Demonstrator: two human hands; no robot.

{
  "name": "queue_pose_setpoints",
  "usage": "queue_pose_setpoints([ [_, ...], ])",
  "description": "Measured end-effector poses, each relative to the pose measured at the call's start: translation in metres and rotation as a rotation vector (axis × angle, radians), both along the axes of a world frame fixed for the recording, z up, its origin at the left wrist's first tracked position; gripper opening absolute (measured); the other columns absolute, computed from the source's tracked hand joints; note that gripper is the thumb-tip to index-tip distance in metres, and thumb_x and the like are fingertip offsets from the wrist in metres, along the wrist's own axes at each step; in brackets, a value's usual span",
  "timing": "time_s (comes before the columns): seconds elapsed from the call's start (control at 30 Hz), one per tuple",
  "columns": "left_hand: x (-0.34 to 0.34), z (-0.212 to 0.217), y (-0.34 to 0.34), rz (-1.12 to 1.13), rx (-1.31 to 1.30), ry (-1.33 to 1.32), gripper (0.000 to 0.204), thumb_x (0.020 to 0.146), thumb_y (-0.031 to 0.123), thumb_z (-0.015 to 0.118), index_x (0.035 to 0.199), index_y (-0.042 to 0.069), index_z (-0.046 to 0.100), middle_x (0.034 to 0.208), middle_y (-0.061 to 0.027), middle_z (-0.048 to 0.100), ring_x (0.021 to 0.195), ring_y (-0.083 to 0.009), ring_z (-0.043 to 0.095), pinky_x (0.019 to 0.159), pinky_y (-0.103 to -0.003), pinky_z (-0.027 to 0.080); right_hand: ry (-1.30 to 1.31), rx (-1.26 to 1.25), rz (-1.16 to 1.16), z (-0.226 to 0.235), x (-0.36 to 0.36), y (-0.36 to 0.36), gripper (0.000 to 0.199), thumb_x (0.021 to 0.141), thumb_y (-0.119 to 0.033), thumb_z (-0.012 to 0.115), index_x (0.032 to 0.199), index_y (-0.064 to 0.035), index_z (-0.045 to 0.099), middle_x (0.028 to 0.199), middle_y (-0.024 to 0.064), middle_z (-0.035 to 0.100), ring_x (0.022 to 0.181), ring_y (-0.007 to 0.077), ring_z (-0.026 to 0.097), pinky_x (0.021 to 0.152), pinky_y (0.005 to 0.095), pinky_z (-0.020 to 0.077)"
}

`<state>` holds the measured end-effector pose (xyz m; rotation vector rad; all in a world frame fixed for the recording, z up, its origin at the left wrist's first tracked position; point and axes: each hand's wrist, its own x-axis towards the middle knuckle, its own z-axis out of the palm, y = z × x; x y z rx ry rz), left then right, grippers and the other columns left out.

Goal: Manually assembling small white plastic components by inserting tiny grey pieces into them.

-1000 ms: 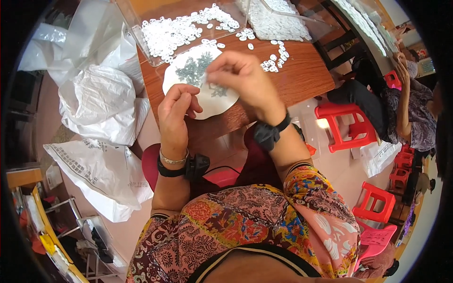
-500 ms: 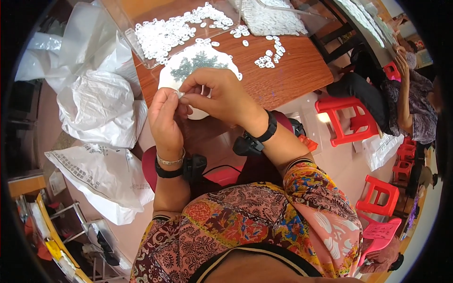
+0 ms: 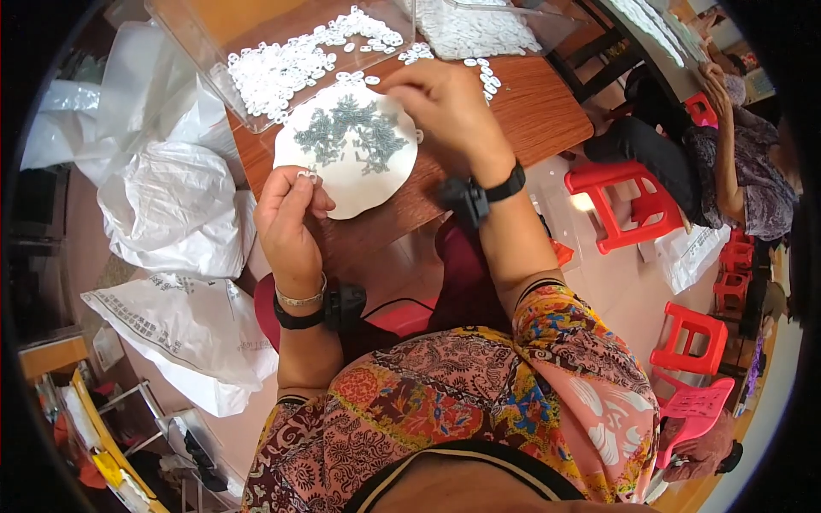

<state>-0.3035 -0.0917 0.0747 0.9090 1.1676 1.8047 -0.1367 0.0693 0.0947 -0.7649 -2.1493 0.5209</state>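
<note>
Between the thumb and fingers of my left hand [image 3: 289,214] is a small white plastic piece [image 3: 306,175] with holes. That hand is closed, at the lower left rim of a scalloped white plate [image 3: 359,192]. Small grey metal pins [image 3: 342,128] lie heaped on the plate. My right hand [image 3: 453,107] is over the table just beyond the plate's upper right edge. Its fingers are bent and blurred, and whether they grip anything does not show. A loose heap of white oval pieces [image 3: 278,77] lies beyond the plate.
A clear bin [image 3: 487,30] full of white pieces stands at the back of the brown table [image 3: 530,98]. White sacks [image 3: 175,205] crowd the left side. On the right are red stools [image 3: 629,205], and another person [image 3: 740,179] sits beyond them.
My hands have parted. The right moved up and right, away from the left, uncovering the plate and pins. The left still pinches the small white piece.
</note>
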Motion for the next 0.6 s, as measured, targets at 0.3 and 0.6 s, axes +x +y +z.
queue_pose_setpoints([
  [0.3, 0.012, 0.004, -0.001, -0.073, -0.041, -0.017, 0.016, 0.09, 0.012, 0.049, 0.081, 0.001, 0.055, 0.065, -0.0026, 0.055, 0.06, -0.0083, 0.049, 0.057, -0.02, 0.035, -0.408, 0.076, -0.116, -0.039, 0.005, 0.032, 0.023, 0.08, -0.017, 0.059, 0.099, -0.0095, 0.067, 0.088, 0.0136, 0.061, 0.091, 0.0314, 0.058, 0.077, 0.0398, 0.0467],
  [0.6, 0.011, 0.003, 0.0, -0.083, -0.02, -0.005, 0.016, 0.09, 0.012, 0.048, 0.082, 0.001, 0.056, 0.066, -0.0025, 0.057, 0.06, -0.0076, 0.049, 0.057, -0.02, 0.035, -0.479, 0.031, -0.153, -0.036, 0.006, 0.034, 0.013, 0.078, -0.014, 0.057, 0.084, -0.006, 0.065, 0.084, 0.0124, 0.061, 0.086, 0.032, 0.059, 0.074, 0.0406, 0.0468],
])
